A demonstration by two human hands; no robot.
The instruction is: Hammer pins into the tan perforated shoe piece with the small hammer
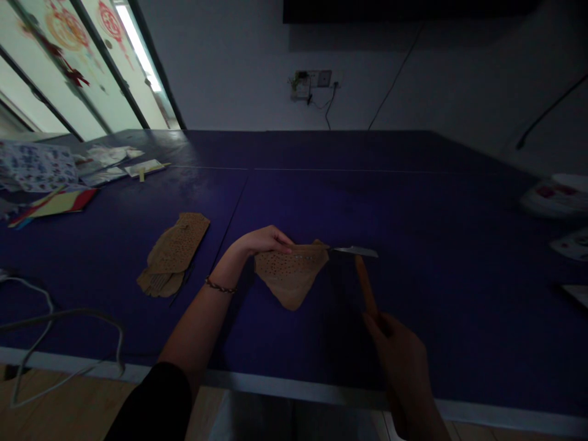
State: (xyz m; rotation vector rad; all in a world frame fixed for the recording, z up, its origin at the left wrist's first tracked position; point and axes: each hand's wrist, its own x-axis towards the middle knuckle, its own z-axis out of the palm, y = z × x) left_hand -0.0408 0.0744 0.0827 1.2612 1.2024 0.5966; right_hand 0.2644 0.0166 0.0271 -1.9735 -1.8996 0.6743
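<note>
Under my left hand (271, 237) is a tan leather-like piece (289, 278), perforated with many small holes and tapering to a rounded point towards me. The fingers of that hand press together on its folded far edge. My right hand (399, 346) is wrapped round the orange-brown wooden handle of a hammer (366, 285). Its narrow metal head lies just right of the piece's top right corner; whether they touch is hard to tell. More perforated tan pieces (177, 251) lie stacked to the left of my left forearm.
Everything lies on a dark blue table (413, 202) with a pale front edge. White cables (50, 315) loop over its left front edge. Papers (59, 202) and a patterned bag (39, 166) sit at the far left. Plastic-wrapped items (558, 196) are at the right edge.
</note>
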